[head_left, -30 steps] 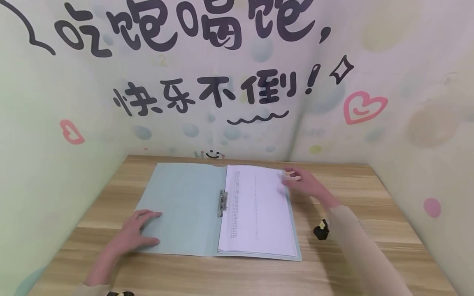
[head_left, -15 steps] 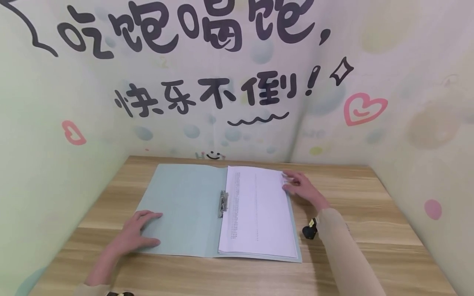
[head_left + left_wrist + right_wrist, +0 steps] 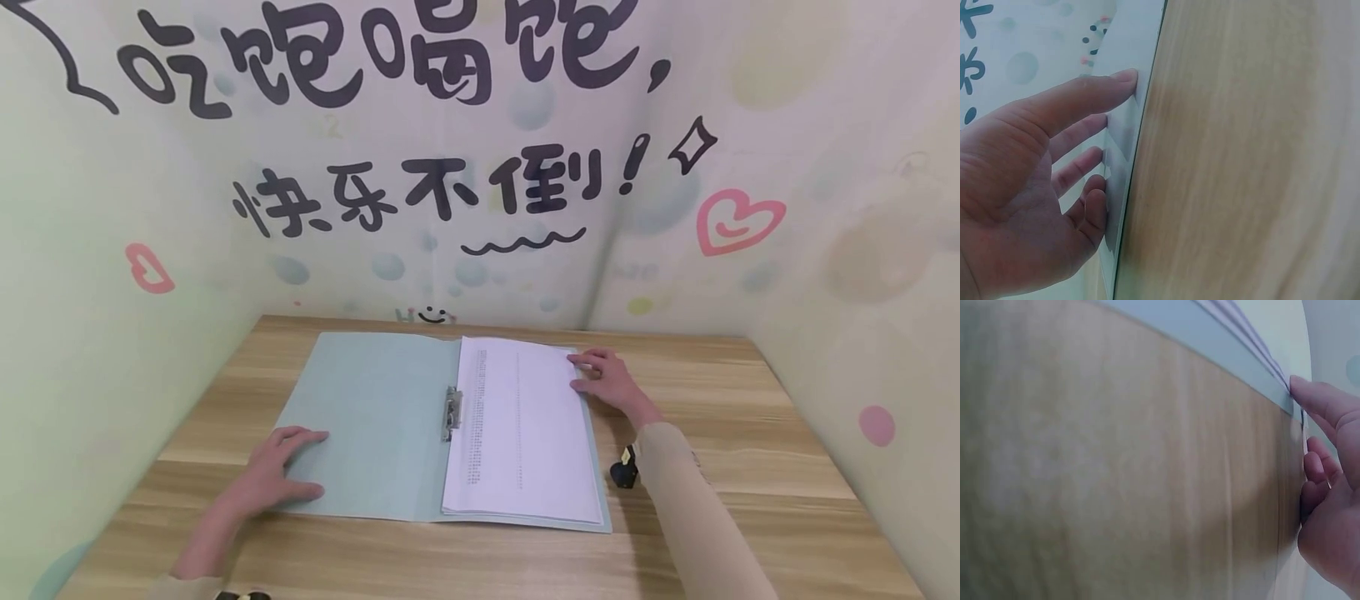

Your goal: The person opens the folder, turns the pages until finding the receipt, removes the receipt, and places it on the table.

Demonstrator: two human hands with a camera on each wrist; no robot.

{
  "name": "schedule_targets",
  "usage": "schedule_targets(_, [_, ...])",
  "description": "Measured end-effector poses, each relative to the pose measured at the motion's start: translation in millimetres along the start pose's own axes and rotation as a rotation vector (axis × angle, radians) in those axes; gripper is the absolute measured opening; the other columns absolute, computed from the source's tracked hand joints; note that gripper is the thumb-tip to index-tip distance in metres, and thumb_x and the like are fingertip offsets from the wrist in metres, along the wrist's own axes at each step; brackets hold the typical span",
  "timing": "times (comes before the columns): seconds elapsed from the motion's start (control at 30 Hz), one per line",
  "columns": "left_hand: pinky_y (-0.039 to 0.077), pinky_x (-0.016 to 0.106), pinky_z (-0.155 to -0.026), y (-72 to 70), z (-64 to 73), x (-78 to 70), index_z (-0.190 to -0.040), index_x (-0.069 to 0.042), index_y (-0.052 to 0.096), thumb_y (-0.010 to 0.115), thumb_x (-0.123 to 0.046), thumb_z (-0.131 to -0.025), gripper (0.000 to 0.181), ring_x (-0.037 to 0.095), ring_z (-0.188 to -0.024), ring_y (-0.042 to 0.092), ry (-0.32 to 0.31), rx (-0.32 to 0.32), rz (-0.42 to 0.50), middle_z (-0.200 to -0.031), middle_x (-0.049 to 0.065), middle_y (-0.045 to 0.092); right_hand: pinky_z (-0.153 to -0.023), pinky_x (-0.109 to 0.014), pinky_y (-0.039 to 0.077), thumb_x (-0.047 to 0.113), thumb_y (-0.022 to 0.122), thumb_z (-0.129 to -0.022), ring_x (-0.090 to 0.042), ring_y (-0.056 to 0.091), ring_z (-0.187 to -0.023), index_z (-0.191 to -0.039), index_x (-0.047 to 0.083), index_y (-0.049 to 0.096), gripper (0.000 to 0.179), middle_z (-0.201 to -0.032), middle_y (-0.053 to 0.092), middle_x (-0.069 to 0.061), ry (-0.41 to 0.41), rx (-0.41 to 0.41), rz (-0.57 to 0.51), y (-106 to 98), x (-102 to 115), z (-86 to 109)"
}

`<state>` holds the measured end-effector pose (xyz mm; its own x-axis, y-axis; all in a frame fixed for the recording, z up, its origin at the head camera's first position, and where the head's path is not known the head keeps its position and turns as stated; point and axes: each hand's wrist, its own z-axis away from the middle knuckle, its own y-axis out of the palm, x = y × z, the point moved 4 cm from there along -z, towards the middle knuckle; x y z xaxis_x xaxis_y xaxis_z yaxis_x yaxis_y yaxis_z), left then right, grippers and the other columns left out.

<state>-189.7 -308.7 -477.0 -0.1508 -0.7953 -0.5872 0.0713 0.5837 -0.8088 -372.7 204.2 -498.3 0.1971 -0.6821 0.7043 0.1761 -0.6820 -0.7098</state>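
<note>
A pale blue folder (image 3: 371,417) lies spread flat on the wooden table. On its right half rests a stack of printed white paper (image 3: 551,442), beside a metal clip (image 3: 452,414) at the spine. My left hand (image 3: 270,475) rests on the left cover near its lower left corner, fingers spread and loosely bent. In the left wrist view, the thumb touches the cover (image 3: 1127,119) close to its edge. My right hand (image 3: 613,387) is at the upper right edge of the paper. Its thumb touches the edge of the stack (image 3: 1260,347) in the right wrist view, with other fingers partly hidden.
The wooden table (image 3: 720,392) extends around the folder on all sides. Behind it stands a pale wall (image 3: 360,283) with large black writing and drawings. Dark wrist devices show at the right wrist (image 3: 624,471) and at the bottom left.
My right hand has come slightly left and down, its fingertips settling against the paper's upper right edge. The left hand and the folder stay where they were.
</note>
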Motion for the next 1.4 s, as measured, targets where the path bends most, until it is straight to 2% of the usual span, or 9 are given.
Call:
schedule_targets(0.27, [0.035,0.070,-0.095,-0.3,0.0,0.7,-0.131,-0.010,0.059,0.090,-0.025,-0.066,0.074,0.050,-0.123,0.040,-0.007,0.005,-0.005,-0.135,0.025,0.046,-0.101,-0.061,0.039,0.017,0.072,-0.088,-0.046,0.044,-0.122,-0.132,0.006,0.061,0.047,-0.136,0.049,-0.027,-0.069,-0.050,0.041,-1,6,-0.5])
schedule_targets(0.47, [0.035,0.071,-0.095,0.2,0.7,1.0,-0.132,-0.010,0.058,0.089,-0.027,-0.066,0.074,0.051,-0.124,0.039,-0.010,0.007,-0.006,-0.136,0.026,0.045,-0.100,-0.055,0.041,0.015,0.071,-0.089,-0.039,0.053,-0.112,-0.132,0.006,0.061,0.046,-0.123,0.062,-0.021,-0.079,-0.064,0.034,-1,6,-3.3])
schedule_targets(0.63, [0.034,0.071,-0.095,0.3,1.1,0.8,-0.132,-0.010,0.058,0.089,-0.026,-0.066,0.075,0.052,-0.124,0.038,-0.010,0.005,-0.001,-0.136,0.027,0.044,-0.098,-0.047,0.050,0.011,0.070,-0.089,-0.035,0.060,-0.109,-0.136,0.003,0.056,0.050,-0.118,0.065,-0.021,-0.079,-0.045,-0.060,-3,8,-6.8])
schedule_targets(0.8, [0.033,0.070,-0.095,1.0,2.0,0.9,-0.131,-0.011,0.059,0.090,-0.026,-0.065,0.074,0.052,-0.125,0.038,-0.009,0.002,0.008,-0.136,0.026,0.044,-0.086,-0.031,0.052,0.011,0.068,-0.091,-0.030,0.059,-0.107,-0.140,0.010,0.053,0.051,-0.118,0.062,-0.018,-0.021,-0.024,-0.165,-4,8,-9.1])
schedule_targets(0.9, [0.033,0.070,-0.095,1.6,2.0,1.3,-0.132,-0.011,0.059,0.089,-0.026,-0.065,0.075,0.052,-0.124,0.038,-0.007,0.001,0.006,-0.136,0.026,0.044,-0.084,-0.026,0.053,0.010,0.067,-0.092,-0.031,0.059,-0.110,-0.139,0.012,0.054,0.049,-0.124,0.060,-0.017,0.001,-0.014,-0.235,-5,10,-8.4])
schedule_targets(1.1, [0.033,0.070,-0.095,1.2,2.8,0.3,-0.132,-0.010,0.059,0.089,-0.025,-0.065,0.075,0.052,-0.124,0.038,-0.010,-0.002,0.010,-0.136,0.027,0.044,-0.090,-0.022,0.051,0.011,0.064,-0.094,-0.031,0.055,-0.121,-0.140,0.008,0.054,0.047,-0.139,0.055,-0.018,0.010,-0.007,-0.309,-12,25,-1.5])
schedule_targets(1.27, [0.034,0.071,-0.095,1.5,4.5,-0.6,-0.132,-0.010,0.058,0.089,-0.025,-0.066,0.074,0.052,-0.124,0.038,-0.010,-0.004,0.016,-0.136,0.027,0.044,-0.090,-0.020,0.049,0.015,0.065,-0.094,-0.030,0.054,-0.122,-0.138,0.011,0.056,0.045,-0.142,0.055,-0.015,0.032,0.013,-0.343,-19,29,-1.9])
schedule_targets(1.4, [0.034,0.071,-0.095,1.9,4.8,-0.2,-0.132,-0.009,0.058,0.089,-0.026,-0.067,0.074,0.052,-0.125,0.038,-0.005,-0.009,0.017,-0.136,0.026,0.044,-0.104,-0.038,0.047,0.017,0.065,-0.095,-0.034,0.049,-0.131,-0.138,0.010,0.056,0.045,-0.146,0.052,-0.015,0.023,0.054,-0.345,-26,36,-2.0])
